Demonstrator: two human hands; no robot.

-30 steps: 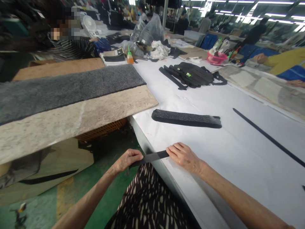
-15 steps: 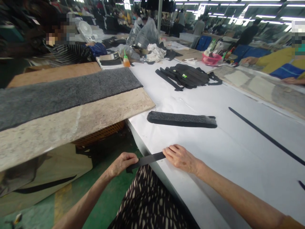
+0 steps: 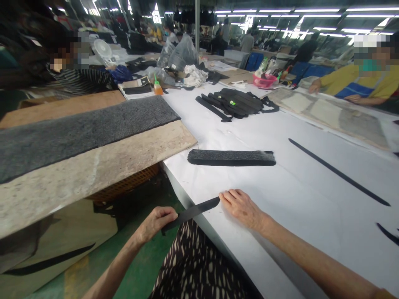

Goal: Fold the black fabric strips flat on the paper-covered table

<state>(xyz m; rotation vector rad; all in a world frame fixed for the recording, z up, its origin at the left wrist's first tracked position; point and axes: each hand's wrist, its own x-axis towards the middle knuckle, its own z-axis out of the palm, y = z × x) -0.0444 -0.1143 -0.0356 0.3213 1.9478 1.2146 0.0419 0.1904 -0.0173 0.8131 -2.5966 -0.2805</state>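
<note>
A black fabric strip (image 3: pixel 199 207) stretches between my hands across the edge of the white-topped table (image 3: pixel 174 182). My left hand (image 3: pixel 158 222) pinches the strip near its lower end, thumb on top, just off the table edge; a short tail hangs beyond the fingers. At the far end, my right hand (image 3: pixel 241 207) rests low over the table, fingers together and closed at the strip's tip; its thumb is hidden. Beyond my hands lies a neat stack of dark grey and black strips (image 3: pixel 230 158).
Black strips with green tags (image 3: pixel 240 103) are heaped farther back. A single long strip (image 3: pixel 338 171) lies at right. On the left, a board (image 3: pixel 149 145) carries grey ribbed fabric (image 3: pixel 93 118). A co-worker in yellow (image 3: pixel 355 81) sits across, another in stripes (image 3: pixel 75 77) at left.
The view has shifted slightly, moving the background left and down. My right hand has slid a little toward the strip's tip, and more of the strip shows between my hands.
</note>
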